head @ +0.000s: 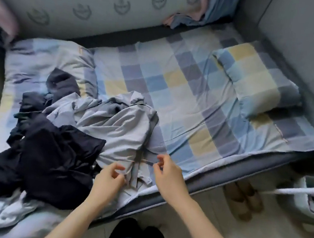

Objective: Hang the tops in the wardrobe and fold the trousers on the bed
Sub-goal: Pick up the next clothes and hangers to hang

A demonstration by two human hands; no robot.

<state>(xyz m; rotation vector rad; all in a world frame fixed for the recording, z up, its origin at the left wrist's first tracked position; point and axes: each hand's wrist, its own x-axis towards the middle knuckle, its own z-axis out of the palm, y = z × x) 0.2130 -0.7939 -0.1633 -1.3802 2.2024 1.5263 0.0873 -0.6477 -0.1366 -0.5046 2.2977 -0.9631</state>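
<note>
A pile of clothes lies on the near left of the bed (186,94). On top is a crumpled light grey garment (118,125), its narrow end reaching the bed's front edge. A dark navy garment (53,160) sprawls to its left, and another dark piece (61,81) lies behind. My left hand (109,177) pinches the grey garment's near end. My right hand (166,171) has curled fingers at the same end's right side; whether it pinches the fabric is unclear. No wardrobe is in view.
A checked pillow (258,81) lies at the bed's right end and a folded quilt (44,59) at the left. Brown slippers (242,198) stand on the floor under the bed edge. A bag with white straps (312,197) sits at the right.
</note>
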